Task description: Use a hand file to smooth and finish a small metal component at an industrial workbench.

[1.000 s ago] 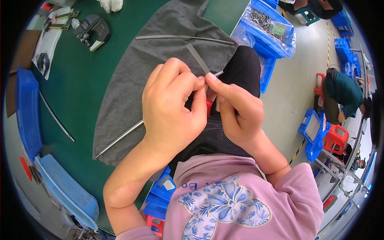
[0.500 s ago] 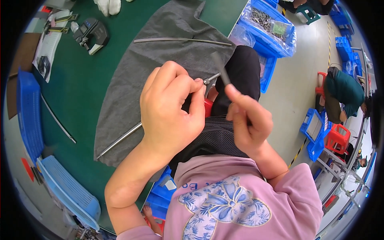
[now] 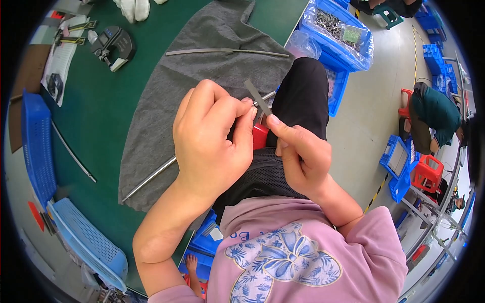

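Note:
My left hand [image 3: 212, 136] is closed, its thumb and forefinger pinching a thin, shiny metal rod [image 3: 270, 96] near a stepped section. A second stretch of metal rod [image 3: 150, 179] emerges behind my left wrist, over the grey cloth; my hand hides whether the two are one piece. In my right hand [image 3: 305, 151], thumb and curled fingers grip a flat grey strip that looks like a file [image 3: 256, 96]. This file lies across the rod, just beside my left fingertips. Farther off, a long thin metal strip [image 3: 227, 51] rests on the cloth [image 3: 151, 121].
On the green table [image 3: 96, 116] stand a digital micrometer [image 3: 115, 46] and white gloves [image 3: 134, 9]. Blue baskets [image 3: 91, 240] line the left edge. Blue bins [image 3: 337, 83], one with many small metal parts, are at far right. Another person [image 3: 435, 118] bends over in the right background.
My right hand has moved left with the file, which now crosses the rod near my left fingertips. My left hand has shifted only slightly.

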Motion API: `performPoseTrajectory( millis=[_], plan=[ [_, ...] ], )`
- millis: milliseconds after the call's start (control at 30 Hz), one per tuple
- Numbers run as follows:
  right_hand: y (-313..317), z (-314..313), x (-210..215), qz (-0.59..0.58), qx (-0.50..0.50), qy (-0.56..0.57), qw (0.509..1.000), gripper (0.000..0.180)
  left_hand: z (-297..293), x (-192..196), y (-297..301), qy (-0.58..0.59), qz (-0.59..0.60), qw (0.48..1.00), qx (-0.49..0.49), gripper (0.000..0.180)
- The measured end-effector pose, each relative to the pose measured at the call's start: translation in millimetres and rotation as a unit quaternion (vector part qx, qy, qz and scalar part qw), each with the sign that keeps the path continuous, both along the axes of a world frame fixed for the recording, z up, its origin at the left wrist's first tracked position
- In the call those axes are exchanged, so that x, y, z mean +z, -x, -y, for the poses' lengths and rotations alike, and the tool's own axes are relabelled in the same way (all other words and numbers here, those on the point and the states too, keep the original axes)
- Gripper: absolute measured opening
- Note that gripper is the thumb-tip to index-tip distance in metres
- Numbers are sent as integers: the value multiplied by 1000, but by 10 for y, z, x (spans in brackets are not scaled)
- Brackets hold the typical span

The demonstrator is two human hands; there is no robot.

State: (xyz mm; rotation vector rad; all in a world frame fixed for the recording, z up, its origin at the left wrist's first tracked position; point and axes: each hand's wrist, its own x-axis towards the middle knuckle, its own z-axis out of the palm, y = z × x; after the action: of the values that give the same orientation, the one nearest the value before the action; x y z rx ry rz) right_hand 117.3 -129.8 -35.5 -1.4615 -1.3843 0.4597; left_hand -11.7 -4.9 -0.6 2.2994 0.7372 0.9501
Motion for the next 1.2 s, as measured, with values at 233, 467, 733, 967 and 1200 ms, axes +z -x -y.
performPoseTrajectory(
  millis=[233, 467, 733, 967, 1200],
  plan=[
    [78, -167, -21, 32, -37, -34, 998, 45, 21, 2, -21, 22, 10, 1000, 10, 13],
    [145, -170, -148, 28, -77, -75, 994, 53, 7, 15, -17, -22, -9, 1000, -9, 14],
    [142, -199, -235, 31, -83, -102, 991, 52, 0, 1, -18, -46, -21, 999, -8, 16],
    [165, -171, -277, 29, -92, -113, 989, 50, 19, -4, -2, -62, -27, 998, -15, 16],
    [129, -187, -239, 15, -65, -95, 993, 50, 1, -8, -21, -80, -33, 996, 12, 17]
  ],
)
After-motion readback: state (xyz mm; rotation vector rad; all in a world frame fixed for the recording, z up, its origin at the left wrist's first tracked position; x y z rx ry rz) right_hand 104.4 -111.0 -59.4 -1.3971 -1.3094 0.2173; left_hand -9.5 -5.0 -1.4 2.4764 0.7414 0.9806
